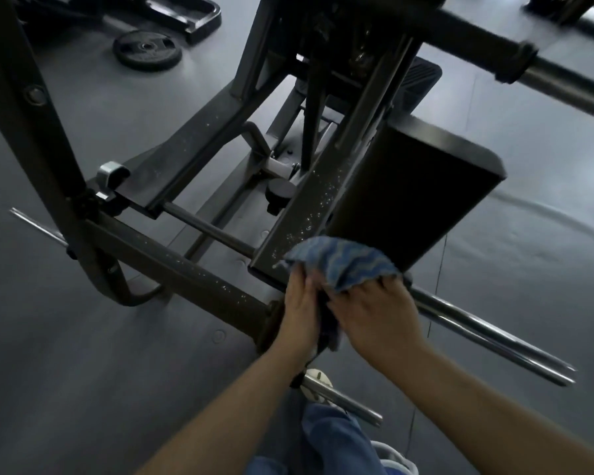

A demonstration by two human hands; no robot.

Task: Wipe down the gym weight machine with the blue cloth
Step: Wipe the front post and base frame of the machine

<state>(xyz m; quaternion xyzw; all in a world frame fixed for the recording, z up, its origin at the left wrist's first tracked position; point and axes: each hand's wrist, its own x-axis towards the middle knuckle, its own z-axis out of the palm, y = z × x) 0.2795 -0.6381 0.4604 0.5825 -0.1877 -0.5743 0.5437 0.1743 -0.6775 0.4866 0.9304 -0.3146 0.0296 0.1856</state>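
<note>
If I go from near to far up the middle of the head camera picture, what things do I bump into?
Blue trouser leg → shoe → the two hands, left hand and right hand, gripping the blue cloth → black pad → dark footplate.

Our 2 forearms reach forward, bare. Our left hand (pixel 300 305) and right hand (pixel 374 313) close together, fingers curled, gripping.
</note>
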